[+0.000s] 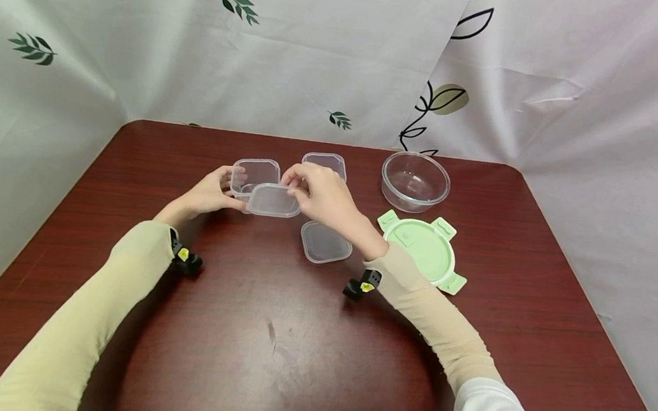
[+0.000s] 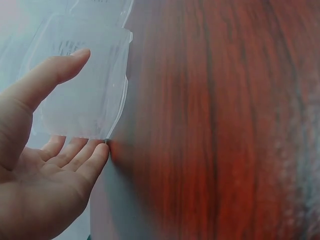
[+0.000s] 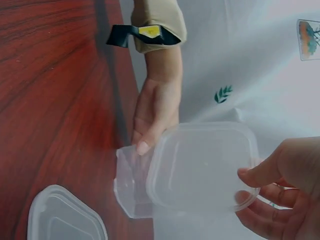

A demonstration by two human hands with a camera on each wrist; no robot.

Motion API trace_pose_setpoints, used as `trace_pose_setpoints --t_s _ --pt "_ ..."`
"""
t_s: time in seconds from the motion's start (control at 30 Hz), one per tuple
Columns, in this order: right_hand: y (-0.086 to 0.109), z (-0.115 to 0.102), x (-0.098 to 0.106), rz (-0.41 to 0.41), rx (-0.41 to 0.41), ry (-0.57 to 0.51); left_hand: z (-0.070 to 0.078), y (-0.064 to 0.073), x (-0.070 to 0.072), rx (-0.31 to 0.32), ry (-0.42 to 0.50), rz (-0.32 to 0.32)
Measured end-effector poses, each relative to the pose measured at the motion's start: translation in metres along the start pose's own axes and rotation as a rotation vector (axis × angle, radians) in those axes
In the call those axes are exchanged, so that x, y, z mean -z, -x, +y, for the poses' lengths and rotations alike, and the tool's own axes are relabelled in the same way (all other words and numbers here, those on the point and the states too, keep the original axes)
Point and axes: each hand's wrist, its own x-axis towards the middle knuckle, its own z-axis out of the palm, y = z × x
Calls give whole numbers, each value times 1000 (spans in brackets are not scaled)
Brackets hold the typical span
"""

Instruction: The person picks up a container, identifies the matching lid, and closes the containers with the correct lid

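My left hand (image 1: 204,193) grips a clear square plastic container (image 1: 258,170) by its left side, with thumb and fingers spread around it. In the left wrist view the thumb lies along the container (image 2: 82,100) while the fingertips touch its edge. Between thumb and fingers my right hand (image 1: 326,196) pinches a translucent square lid (image 1: 274,200) by one edge. This lid (image 3: 205,165) is held tilted in front of the container and covers part of it. Behind the right hand stands a second clear container (image 1: 327,162), partly hidden. Another square lid (image 1: 326,243) lies flat below that hand.
A round glass bowl (image 1: 415,180) stands at the back right of the brown table (image 1: 238,352). In front of it lies a green round lid (image 1: 426,247) with clip tabs, partly covered by the right forearm. A white patterned curtain (image 1: 293,56) hangs behind the table.
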Motion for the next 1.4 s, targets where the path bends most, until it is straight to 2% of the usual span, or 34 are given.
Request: trace_pose_setpoints --t_s 0.27,0.47,0.8,1.4 --pt "-5 -1 3 114 10 28 1 1 -3 6 -7 8" --pt "-9 -2 0 156 32 22 0 2 -4 18 -3 14" --pt "-17 -5 -11 209 124 60 1 4 -5 31 -7 21" --pt "-22 5 -48 261 339 340 3 4 -7 44 -32 33"
